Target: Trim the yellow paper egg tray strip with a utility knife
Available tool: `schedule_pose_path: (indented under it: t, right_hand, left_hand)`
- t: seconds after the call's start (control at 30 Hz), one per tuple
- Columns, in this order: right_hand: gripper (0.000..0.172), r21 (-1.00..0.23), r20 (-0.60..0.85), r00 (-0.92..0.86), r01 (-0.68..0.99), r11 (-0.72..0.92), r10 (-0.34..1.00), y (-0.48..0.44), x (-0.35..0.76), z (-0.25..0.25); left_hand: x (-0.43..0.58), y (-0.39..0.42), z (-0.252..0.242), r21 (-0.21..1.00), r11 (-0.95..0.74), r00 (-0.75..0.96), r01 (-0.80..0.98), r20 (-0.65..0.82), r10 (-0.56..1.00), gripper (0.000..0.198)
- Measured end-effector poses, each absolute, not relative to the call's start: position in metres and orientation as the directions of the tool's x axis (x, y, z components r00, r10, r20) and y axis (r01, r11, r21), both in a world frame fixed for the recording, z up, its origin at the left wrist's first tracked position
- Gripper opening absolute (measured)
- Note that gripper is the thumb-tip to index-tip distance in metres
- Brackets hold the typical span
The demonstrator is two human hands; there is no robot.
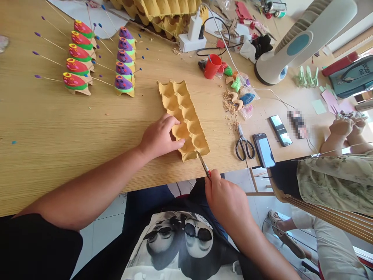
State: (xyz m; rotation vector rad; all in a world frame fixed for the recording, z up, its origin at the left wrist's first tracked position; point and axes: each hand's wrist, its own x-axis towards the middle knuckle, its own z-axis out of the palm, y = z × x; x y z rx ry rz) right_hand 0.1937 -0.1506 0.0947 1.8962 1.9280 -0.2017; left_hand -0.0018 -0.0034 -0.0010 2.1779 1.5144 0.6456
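A yellow cardboard egg carton piece (pixel 189 120), two cups wide, lies on the table in front of me. My left hand (pixel 163 136) holds its left side, with thumb and fingers curved over the cups. In my right hand (pixel 225 194) is a pair of scissors (pixel 203 163) with some red at the handle, mostly hidden by my fist. The blades meet the carton's near edge. To the left stand two rows of painted egg-carton figures: red-and-green ones (pixel 77 79) and purple ones (pixel 124 83), with blue- and purple-tipped sticks poking out.
Black-handled scissors (pixel 244 146) and two phones (pixel 264 151) lie to the right. Beyond are a red cup (pixel 212 66), coloured clay bags (pixel 247 98), a power strip (pixel 192 42), a white lamp (pixel 291 50) and stacked egg trays (pixel 163 9). Another person's hands (pixel 346 126) are at far right.
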Motion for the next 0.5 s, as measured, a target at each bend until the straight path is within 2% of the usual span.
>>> schedule_pose_path:
  t: [0.2, 0.5]
  right_hand:
    - [0.017, 0.164, -0.378, 0.019, 0.985, 0.047, 0.926, -0.1475, 0.1924, 0.0966]
    - [0.017, 0.231, -0.382, 0.020, 0.970, 0.074, 0.924, -0.1459, 0.1883, 0.1013]
  left_hand:
    - [-0.0020, -0.0040, -0.0025, 0.564, -0.338, 0.301, 0.753, 0.161, 0.940, 0.047]
    - [-0.0017, -0.0042, -0.0031, 0.565, -0.339, 0.304, 0.753, 0.159, 0.939, 0.048]
